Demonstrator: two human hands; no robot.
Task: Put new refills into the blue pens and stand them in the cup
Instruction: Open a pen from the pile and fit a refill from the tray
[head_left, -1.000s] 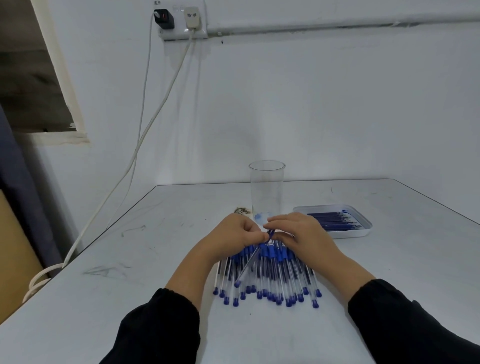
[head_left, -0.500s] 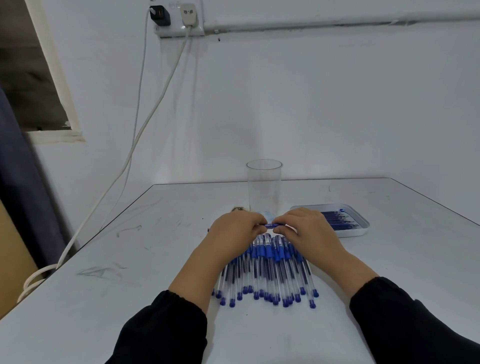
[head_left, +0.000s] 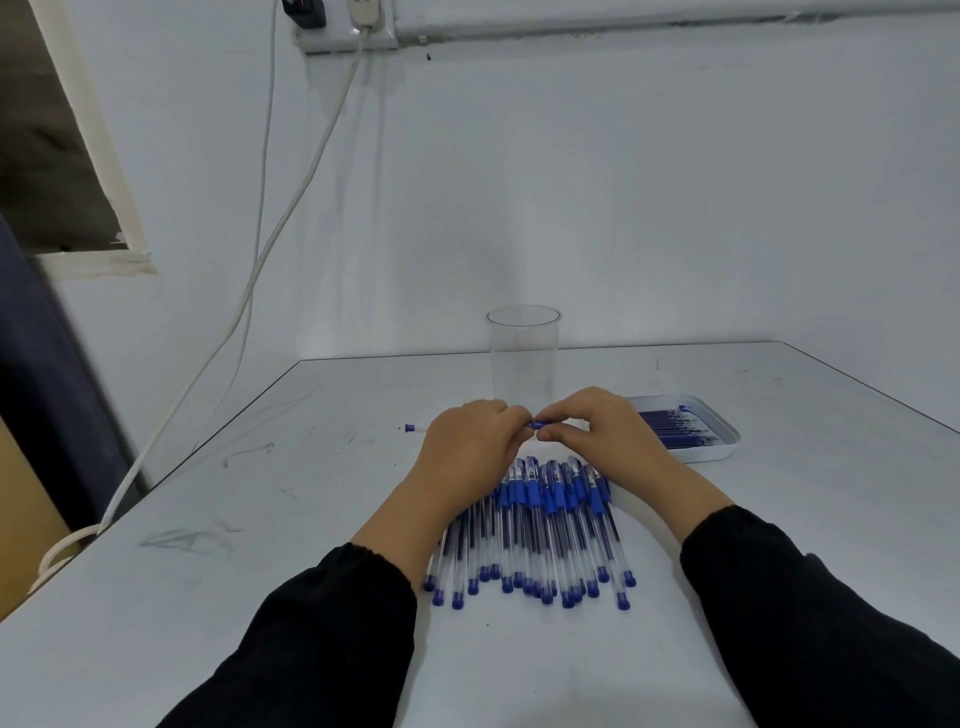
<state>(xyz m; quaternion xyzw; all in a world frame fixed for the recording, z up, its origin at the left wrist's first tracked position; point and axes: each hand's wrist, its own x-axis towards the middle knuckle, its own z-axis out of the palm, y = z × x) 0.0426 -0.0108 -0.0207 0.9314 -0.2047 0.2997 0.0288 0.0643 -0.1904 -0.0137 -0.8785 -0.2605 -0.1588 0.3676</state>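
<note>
Both hands meet above the pen pile (head_left: 540, 525): left hand (head_left: 467, 447) curled around one blue pen (head_left: 535, 424), its tail end poking out left; right hand (head_left: 597, 431) pinches the pen's blue tip. Clear cup (head_left: 523, 358) stands behind, refill tray (head_left: 722, 452) right.

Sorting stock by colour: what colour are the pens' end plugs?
Blue, on the pens lying in the pile; head view shows it.
</note>
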